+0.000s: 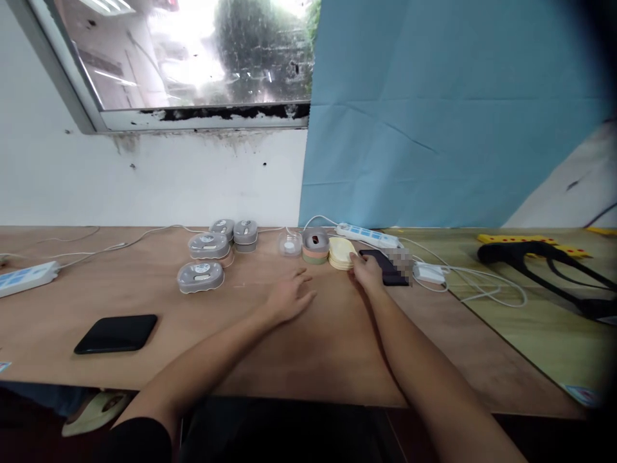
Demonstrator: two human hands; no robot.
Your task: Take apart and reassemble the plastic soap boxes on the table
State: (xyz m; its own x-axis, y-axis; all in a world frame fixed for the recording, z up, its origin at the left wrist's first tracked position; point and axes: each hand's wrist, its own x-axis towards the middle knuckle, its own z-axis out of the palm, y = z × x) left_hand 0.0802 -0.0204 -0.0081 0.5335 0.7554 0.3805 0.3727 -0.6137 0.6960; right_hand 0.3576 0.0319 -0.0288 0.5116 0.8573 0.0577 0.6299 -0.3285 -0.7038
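My right hand [367, 274] has its thumb and fingers on the right edge of a stack of pale yellow oval pieces [341, 252] on the table. My left hand [290, 297] is low over the tabletop, fingers apart, with nothing in it. Directly left of the yellow stack is a stack of oval rings [315, 243], grey on top with pink and green below. Beside that lies a clear plastic piece [290, 245]. Further left stand several grey oval boxes with clear lids [201, 276], some stacked. The right fingertips are partly hidden.
A dark phone [393, 270] lies right of my right hand, near a white adapter [429, 272] and looped cables. A power strip [369, 236] sits behind. Another black phone [116, 334] is at the left. Black straps [535, 263] lie far right.
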